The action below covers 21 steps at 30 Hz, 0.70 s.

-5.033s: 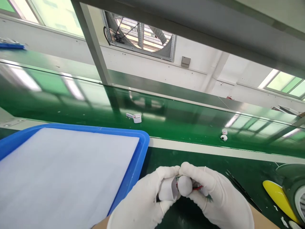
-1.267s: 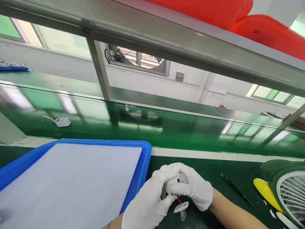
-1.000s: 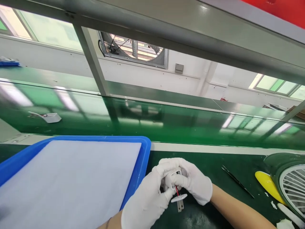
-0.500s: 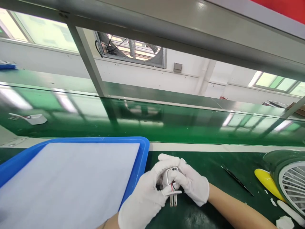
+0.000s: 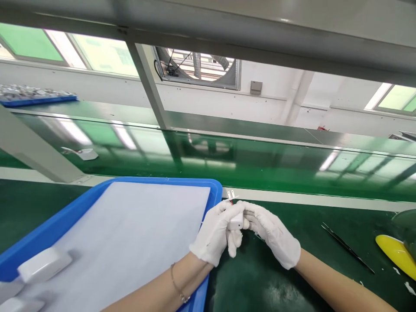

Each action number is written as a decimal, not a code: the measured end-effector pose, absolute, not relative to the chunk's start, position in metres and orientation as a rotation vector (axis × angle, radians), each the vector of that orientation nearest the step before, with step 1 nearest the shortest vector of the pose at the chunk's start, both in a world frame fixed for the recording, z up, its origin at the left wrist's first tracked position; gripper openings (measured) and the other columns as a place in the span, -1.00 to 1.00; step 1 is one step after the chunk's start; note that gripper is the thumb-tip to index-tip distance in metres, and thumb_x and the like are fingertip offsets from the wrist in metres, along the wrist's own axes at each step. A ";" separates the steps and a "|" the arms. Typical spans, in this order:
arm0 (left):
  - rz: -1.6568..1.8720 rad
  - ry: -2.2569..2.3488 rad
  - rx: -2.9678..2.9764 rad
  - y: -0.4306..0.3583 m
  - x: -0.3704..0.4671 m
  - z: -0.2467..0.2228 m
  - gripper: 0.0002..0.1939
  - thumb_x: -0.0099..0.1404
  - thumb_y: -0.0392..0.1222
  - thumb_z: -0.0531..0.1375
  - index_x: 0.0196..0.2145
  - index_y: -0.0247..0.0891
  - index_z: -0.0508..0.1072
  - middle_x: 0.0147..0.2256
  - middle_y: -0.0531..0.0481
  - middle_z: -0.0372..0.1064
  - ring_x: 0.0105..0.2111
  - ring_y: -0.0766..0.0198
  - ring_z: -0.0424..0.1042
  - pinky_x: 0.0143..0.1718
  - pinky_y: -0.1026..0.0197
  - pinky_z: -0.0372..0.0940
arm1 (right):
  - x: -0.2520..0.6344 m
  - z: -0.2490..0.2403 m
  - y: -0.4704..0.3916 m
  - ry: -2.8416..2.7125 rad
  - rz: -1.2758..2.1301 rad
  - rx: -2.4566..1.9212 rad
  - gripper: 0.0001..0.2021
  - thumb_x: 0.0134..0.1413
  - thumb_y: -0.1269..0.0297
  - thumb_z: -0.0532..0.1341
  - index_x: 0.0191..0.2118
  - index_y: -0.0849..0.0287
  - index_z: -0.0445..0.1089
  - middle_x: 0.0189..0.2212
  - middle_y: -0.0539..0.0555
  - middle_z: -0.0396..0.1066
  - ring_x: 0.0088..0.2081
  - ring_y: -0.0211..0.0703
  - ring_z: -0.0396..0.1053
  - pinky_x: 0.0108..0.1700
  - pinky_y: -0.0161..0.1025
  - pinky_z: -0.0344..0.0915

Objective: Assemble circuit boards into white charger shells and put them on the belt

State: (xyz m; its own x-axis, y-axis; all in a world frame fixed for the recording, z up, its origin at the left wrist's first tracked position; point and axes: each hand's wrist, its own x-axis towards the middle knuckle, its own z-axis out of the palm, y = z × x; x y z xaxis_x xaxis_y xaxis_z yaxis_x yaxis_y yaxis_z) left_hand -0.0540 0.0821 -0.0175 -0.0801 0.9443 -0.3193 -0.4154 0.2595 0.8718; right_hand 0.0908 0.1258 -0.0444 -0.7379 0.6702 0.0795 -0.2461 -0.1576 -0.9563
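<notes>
In white gloves, both hands meet at the right edge of the blue tray. My left hand (image 5: 216, 232) is closed around a small white charger housing (image 5: 236, 222), whose smooth end faces me. A plug plate with two flat metal prongs (image 5: 231, 194) sticks out beyond the far side, a bit of red wire showing beside it. My right hand (image 5: 271, 232) has its fingertips closed at the housing's right side; the glove partly hides the contact.
The blue tray (image 5: 216, 190), lined with a white sheet (image 5: 139, 234), holds several white housings (image 5: 45, 264) at lower left. Black tweezers (image 5: 347, 248) and a yellow piece (image 5: 394, 255) lie at right. Another plug part (image 5: 87, 154) rests on the green surface behind, near a slanted post (image 5: 39, 147).
The charger housing has been turned over: its prongs pointed towards me and now point away. The view has swung left, bringing white housings in the tray into sight.
</notes>
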 end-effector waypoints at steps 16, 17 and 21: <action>1.428 1.228 1.181 0.072 -0.047 -0.040 -0.26 0.10 -0.31 0.25 0.16 -0.13 -0.02 -0.31 0.08 0.41 -0.31 0.23 0.48 -0.29 0.19 0.41 | 0.099 -0.044 0.139 -1.833 1.797 -0.467 -0.23 -0.12 0.09 0.41 0.21 0.08 0.13 0.12 0.23 0.26 0.02 -0.01 0.33 0.05 -0.01 0.27; 1.406 1.236 1.240 0.073 -0.047 -0.044 -0.24 0.12 -0.32 0.24 0.19 -0.13 -0.05 -0.30 0.07 0.40 -0.30 0.22 0.47 -0.26 0.17 0.41 | 0.100 -0.045 0.140 -1.905 1.676 -0.482 -0.26 -0.10 0.07 0.40 0.20 0.08 0.15 0.12 0.24 0.25 0.05 0.01 0.32 0.09 0.02 0.24; 1.357 1.298 1.362 0.080 -0.047 -0.050 -0.16 0.16 -0.34 0.20 0.28 -0.13 -0.14 -0.25 0.01 0.41 -0.44 0.31 0.45 -0.36 0.21 0.43 | 0.094 -0.040 0.153 -2.085 1.187 -0.534 -0.54 -0.02 0.06 0.34 0.01 0.08 0.38 0.10 0.19 0.30 0.13 0.06 0.25 0.17 0.05 0.16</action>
